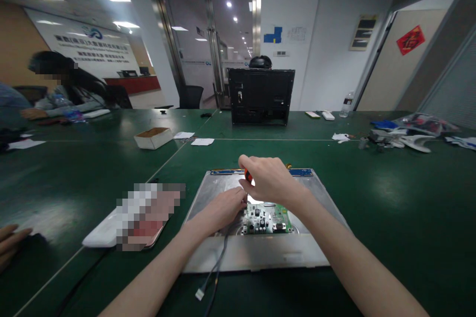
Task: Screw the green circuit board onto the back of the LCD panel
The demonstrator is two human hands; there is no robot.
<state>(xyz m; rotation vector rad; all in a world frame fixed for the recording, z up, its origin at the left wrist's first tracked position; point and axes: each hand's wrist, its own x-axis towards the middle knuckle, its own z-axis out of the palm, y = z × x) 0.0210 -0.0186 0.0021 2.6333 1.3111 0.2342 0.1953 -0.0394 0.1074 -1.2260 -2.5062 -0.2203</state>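
Circuit board (266, 218) (seemingly) beneath both hands (273, 178)

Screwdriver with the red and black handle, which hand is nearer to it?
The right: the right hand grips the screwdriver by its handle. The left hand is just below that, close to the green circuit board.

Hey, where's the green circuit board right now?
In the head view, the green circuit board lies on the metal panel, right of centre, just below the right hand in the picture.
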